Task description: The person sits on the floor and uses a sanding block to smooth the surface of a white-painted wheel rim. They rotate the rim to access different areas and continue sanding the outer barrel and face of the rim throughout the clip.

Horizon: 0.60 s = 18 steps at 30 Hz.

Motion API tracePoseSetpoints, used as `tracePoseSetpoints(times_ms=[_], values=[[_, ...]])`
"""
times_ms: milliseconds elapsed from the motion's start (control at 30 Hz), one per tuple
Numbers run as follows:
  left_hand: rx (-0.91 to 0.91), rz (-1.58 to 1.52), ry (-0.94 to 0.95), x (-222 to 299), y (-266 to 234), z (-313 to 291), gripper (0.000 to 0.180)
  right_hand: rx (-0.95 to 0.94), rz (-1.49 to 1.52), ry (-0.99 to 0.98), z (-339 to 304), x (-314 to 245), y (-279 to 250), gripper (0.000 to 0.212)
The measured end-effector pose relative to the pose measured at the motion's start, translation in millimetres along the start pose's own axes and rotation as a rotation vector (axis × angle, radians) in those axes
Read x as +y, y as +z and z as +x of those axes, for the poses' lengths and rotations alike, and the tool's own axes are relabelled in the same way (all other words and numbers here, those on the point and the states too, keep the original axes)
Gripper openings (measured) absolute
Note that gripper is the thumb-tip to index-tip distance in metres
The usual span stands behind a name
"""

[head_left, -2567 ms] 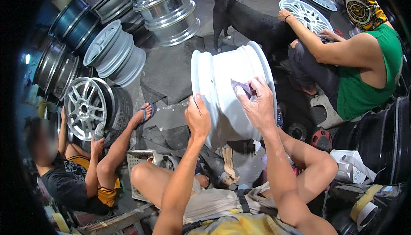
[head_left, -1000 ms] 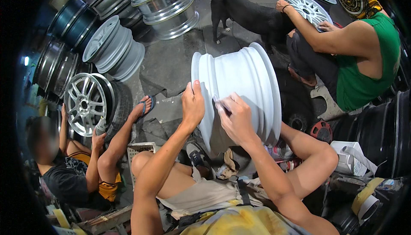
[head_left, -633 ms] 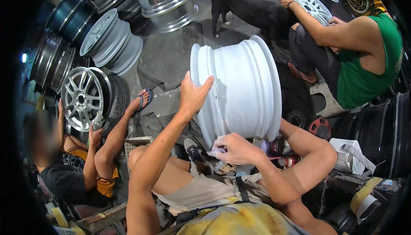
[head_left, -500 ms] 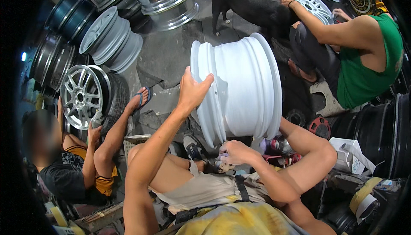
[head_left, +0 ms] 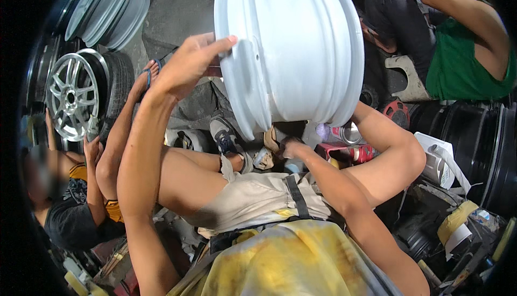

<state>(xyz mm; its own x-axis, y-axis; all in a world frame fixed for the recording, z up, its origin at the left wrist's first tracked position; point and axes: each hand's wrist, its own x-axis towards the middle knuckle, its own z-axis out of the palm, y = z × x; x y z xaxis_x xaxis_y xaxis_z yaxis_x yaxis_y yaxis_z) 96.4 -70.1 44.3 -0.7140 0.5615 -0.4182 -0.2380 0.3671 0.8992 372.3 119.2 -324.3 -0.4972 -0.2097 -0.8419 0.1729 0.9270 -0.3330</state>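
A white-painted wheel rim is held up in front of me on its side, its barrel facing me. My left hand grips its left edge, thumb over the lip and fingers hidden behind. Under the barrel, my right hand is low between my knees, apart from the visible barrel. Its fingers are partly hidden and blurred, so I cannot make out what they hold. A crumpled pale cloth or paper lies beside it, near my shoe.
At left, a person holds a silver spoked wheel by a tire. Another person in a green top sits at right. Grey rims stand upper left. A white box, red disc and dark rims lie right.
The white rim appears higher and nearer, with my left hand still on its edge. My right hand has drawn away from its lower edge. The black dog is mostly out of view.
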Motion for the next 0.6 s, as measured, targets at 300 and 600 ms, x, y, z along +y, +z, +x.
tracePoseSetpoints(times_ms=[300,600], values=[[0.024,-0.079,0.022,-4.5,-17.9,-2.0,0.052,0.501,-0.029,0.387,-12.9,6.7,-11.7,0.041],[0.029,-0.065,-0.044,9.4,-34.6,-19.8,0.056,0.437,0.090,0.358,-1.6,16.3,-23.8,0.029]])
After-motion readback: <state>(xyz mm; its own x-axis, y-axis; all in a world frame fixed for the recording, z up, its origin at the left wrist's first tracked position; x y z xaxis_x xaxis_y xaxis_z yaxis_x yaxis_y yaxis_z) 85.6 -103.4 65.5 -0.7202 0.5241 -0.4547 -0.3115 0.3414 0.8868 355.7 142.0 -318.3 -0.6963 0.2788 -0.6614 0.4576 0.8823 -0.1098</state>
